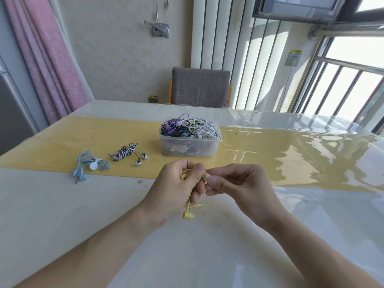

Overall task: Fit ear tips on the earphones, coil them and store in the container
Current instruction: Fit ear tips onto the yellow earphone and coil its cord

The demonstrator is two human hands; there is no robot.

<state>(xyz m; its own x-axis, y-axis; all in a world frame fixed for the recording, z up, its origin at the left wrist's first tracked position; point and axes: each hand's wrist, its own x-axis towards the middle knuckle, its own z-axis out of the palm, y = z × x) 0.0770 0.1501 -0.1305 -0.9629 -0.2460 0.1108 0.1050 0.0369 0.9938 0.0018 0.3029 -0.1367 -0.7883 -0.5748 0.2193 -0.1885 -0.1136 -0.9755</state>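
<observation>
My curled left hand hides most of the yellow earphones it grips above the table's near edge, while my right hand pinches a white ear tip against one earbud.

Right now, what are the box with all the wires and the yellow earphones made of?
The container looks like cloudy see-through plastic: you can see cables through its wall. The yellow earphones, held in the left hand, look like smooth matte plastic with a rubbery cord, probably. The right hand pinches a white tip, likely soft silicone.
</observation>
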